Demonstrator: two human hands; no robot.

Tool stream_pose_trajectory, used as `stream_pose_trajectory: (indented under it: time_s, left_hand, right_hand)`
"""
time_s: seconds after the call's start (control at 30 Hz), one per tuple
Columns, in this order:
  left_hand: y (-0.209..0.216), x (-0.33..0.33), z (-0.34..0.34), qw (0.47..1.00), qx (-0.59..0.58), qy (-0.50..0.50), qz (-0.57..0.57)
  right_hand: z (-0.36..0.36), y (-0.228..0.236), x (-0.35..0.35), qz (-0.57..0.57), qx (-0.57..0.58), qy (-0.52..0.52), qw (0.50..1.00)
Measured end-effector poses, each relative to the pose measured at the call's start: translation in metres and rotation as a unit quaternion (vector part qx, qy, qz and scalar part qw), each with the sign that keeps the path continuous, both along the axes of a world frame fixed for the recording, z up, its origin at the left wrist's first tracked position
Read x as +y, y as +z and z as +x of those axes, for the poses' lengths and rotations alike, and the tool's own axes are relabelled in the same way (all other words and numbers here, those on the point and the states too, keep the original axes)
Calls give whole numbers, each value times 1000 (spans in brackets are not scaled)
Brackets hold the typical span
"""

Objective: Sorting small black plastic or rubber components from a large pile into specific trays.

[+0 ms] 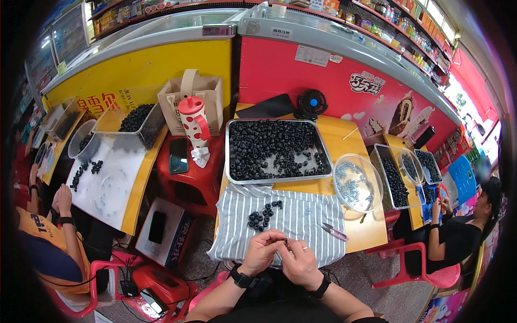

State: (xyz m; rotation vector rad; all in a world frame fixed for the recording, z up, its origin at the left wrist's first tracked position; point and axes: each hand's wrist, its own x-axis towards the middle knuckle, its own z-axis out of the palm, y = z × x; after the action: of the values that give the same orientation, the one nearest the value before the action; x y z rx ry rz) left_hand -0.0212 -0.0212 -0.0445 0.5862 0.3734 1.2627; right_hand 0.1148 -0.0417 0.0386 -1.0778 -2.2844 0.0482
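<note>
Above the near edge of a grey-and-white striped cloth (301, 207), my left hand (261, 252) and my right hand (301, 265) meet fingertip to fingertip. Both are closed in a pinch around a small black piece (286, 242), mostly hidden by the fingers. Just beyond my left hand lies a loose cluster of round black parts with holes (259, 220). A pair of thread snips (335, 231) with pinkish handles rests on the cloth to the right. Behind the cloth, a metal tray (232, 176) holds many of the same black parts.
A clear round bowl (378, 189) with small bluish pieces stands right of the tray. Behind are a black fan (311, 104) and a dark flat sheet (266, 106). On the left, a red stool (188, 188) bears a spotted cup (192, 116) and phone (179, 156). Other people sit at both sides.
</note>
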Motion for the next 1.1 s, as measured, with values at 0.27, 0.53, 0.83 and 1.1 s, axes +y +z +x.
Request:
stream_pose_trajectory:
  time_s: [0.27, 0.53, 0.83, 1.1]
  left_hand:
    - [-9, 2, -7, 993, -101, -21, -55]
    - [-4, 6, -10, 989, -112, -70, -73]
    - [-2, 6, -9, 990, -107, -58, -76]
    - [0, 7, -8, 991, -73, -76, -78]
  right_hand:
    - [9, 10, 60, -128, 165, -74, 975]
    - [-5, -21, 129, -204, -65, -136, 967]
    - [23, 0, 79, -381, 193, -92, 900]
    - [29, -12, 18, -388, 397, -13, 832]
